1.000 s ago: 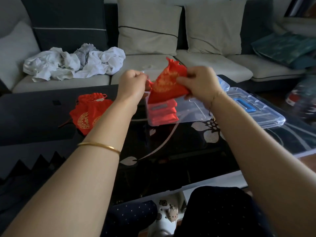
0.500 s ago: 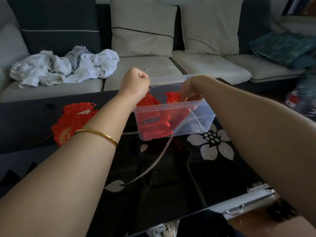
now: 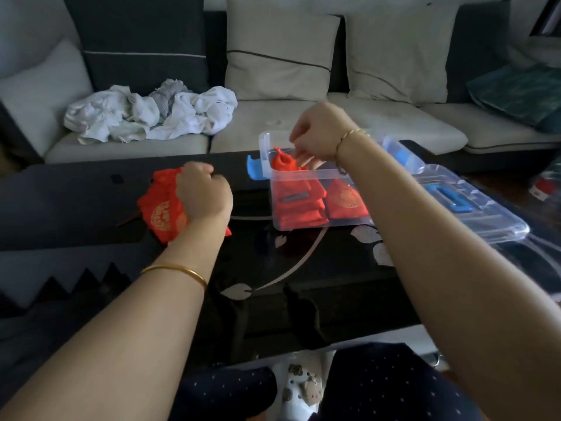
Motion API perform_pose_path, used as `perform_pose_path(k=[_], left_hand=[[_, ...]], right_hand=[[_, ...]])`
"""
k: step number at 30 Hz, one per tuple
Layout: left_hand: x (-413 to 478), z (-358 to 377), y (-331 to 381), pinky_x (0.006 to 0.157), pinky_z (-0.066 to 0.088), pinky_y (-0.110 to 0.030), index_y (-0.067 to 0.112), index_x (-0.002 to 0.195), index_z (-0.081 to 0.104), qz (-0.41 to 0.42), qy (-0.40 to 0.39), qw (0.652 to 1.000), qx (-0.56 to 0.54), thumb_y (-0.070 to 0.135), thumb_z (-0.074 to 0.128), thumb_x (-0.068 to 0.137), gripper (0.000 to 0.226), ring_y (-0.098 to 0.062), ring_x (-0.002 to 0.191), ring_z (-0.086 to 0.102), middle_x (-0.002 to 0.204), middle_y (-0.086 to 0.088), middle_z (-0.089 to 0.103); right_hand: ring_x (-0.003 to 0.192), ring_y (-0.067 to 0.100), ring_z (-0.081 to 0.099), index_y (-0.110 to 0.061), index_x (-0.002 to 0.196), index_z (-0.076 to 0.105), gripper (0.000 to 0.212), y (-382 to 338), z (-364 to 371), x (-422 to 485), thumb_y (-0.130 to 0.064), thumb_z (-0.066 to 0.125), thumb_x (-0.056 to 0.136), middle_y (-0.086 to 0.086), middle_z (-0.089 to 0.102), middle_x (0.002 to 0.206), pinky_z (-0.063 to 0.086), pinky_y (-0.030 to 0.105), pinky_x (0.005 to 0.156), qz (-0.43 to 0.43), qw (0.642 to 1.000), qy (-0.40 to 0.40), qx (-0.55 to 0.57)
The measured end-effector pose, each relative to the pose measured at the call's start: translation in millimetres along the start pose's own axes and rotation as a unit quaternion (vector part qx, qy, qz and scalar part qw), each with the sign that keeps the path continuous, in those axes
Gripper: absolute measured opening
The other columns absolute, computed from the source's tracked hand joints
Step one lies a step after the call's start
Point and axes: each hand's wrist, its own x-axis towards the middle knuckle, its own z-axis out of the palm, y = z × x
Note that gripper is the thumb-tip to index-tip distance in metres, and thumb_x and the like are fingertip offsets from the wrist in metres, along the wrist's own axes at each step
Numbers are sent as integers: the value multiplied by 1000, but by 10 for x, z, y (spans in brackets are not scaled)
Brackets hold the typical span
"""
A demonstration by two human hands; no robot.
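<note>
Step, judged: packing pouches into clear box (image 3: 264, 141). Right hand (image 3: 318, 132) over box, pinching upright red pouch (image 3: 283, 161) at far-left corner. Left hand (image 3: 203, 194) fisted, gripping loose pouches (image 3: 159, 214) on table (image 3: 303, 268), left of box. Next: release, bring one across.

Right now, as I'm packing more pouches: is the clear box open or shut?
Open. The clear box has no lid on; the lid lies beside it on the table, and the right hand reaches inside.

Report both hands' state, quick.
Left hand: closed, gripping the red pouch pile on the table.
Right hand: curled over the boxed red pouch; grip cannot be told.
</note>
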Motion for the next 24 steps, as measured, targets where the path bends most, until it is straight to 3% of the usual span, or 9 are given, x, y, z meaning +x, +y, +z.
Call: perform_pose_path(k=[3,6,11,15,17,20,22,24], left_hand=[[-100,-192,-418,99,45,-44,9,121,57,-92,15,991,100,11,54,89,33,-33,121,47,129,-16,51],[-138,-319,-683,99,40,-47,7,133,44,-161,-10,977,139,14,54,90,45,-36,126,38,137,-18,40],[22,-265,-858,93,47,-49,3,126,47,-165,-59,979,108,15,50,89,39,-40,115,51,127,-19,52],[110,-269,-925,86,50,-40,4,125,50,-181,-65,980,48,18,56,88,40,-38,108,56,125,-19,55],[136,-274,-945,82,48,-36,3,128,48,-184,-75,980,16,19,60,89,44,-35,108,57,126,-17,55],[169,-287,-936,83,51,-40,2,121,53,-202,-110,973,-27,17,66,85,41,-33,102,62,115,-16,62],[180,-315,-897,67,51,-33,1,118,56,-237,-149,957,-75,10,65,85,36,-26,84,64,97,-14,65],[168,-342,-842,51,39,-24,1,116,56,-273,-199,935,-111,4,63,86,31,-14,61,52,76,-7,56]], right_hand=[[86,37,69,7,104,63,24,-186,583,-338,2,44,89,21,70,91,56,48,80,-30,995,-90,33],[85,38,69,8,107,61,27,-183,1204,-391,4,42,87,25,68,93,57,50,76,-19,986,-163,6],[72,32,64,0,115,53,30,-30,1697,-229,-6,51,86,13,56,86,58,48,72,34,984,-154,88],[72,25,58,-5,141,29,55,61,1846,-151,-8,52,91,14,53,100,51,31,55,112,958,-146,221],[67,23,56,-1,136,37,47,93,1887,-118,-10,51,92,17,54,97,45,29,51,143,948,-126,255],[60,23,54,0,106,58,26,161,1905,-67,-21,57,90,17,58,79,37,26,44,174,946,-92,256],[59,21,50,-4,100,62,25,218,1866,-80,-25,63,87,10,55,67,33,23,41,173,952,-96,235],[55,14,45,-4,102,65,22,248,1805,-123,-18,65,86,5,51,65,33,22,41,161,948,-113,249]])
